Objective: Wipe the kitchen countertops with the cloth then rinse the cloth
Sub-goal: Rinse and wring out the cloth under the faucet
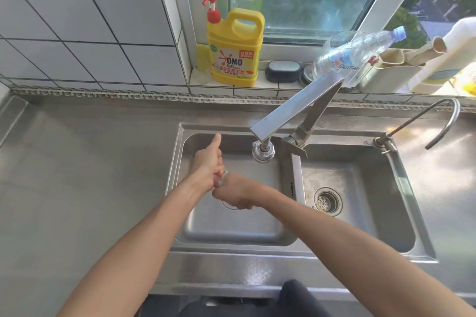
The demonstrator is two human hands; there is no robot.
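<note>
I see both hands over the left steel sink basin [233,235], the pale cloth [222,178] bunched small between them. Left hand [208,165] grips it, thumb up; right hand [235,194] clenches its near end.

The countertop [77,175] and the double sink [296,249] are showing as brushed stainless steel, with a dull sheen and soft glare at the right. The faucet [296,113] over the far rim is looking like polished metal, brighter and smoother, as is the thin curved tap [443,116] at the far right. The wall tiles [90,33] at the far left are appearing glossy white and glazed. On the sill, the yellow detergent jug [235,46] is reading as smooth, shiny plastic, and the tilted bottle [355,56] as clear plastic. The cloth [222,178] is showing pale and crumpled between the hands.
</note>
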